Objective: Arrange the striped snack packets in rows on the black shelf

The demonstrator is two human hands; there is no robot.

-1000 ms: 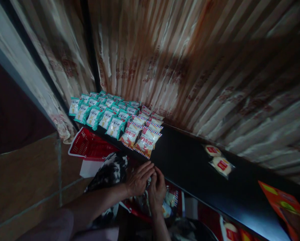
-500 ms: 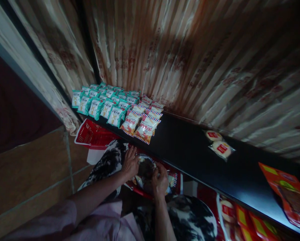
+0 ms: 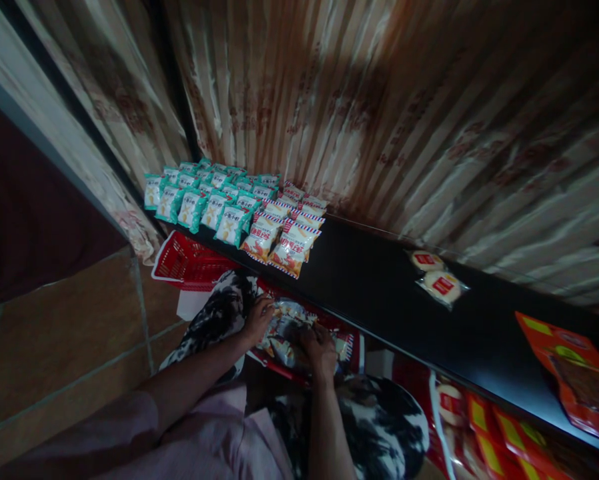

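Between my knees, under the shelf edge, a red basket [image 3: 279, 371] holds several shiny snack packets [image 3: 285, 327]. My left hand [image 3: 258, 321] is at the basket's left side, thumb and fingers apart against the packets. Over the right part of the pile, my right hand [image 3: 319, 348] reaches down with its fingers spread on the packets; its fingertips are dim. Above the basket, white and orange snack bags [image 3: 294, 248] with striped tops stand in two columns on the black shelf [image 3: 364, 287]. Rows of teal and white snack bags [image 3: 232, 223] stand left of them.
Two round wrapped cakes [image 3: 442, 287] and a red-orange packet [image 3: 572, 373] lie farther right on the shelf. Another red basket [image 3: 182, 263] stands at left. Below right are more packets [image 3: 484, 427]. A pleated curtain [image 3: 304, 100] hangs behind the shelf.
The dark hollow between my hands has given way to visible shiny packets. My right hand has flattened and lowered onto the pile; my left hand has shifted slightly left.
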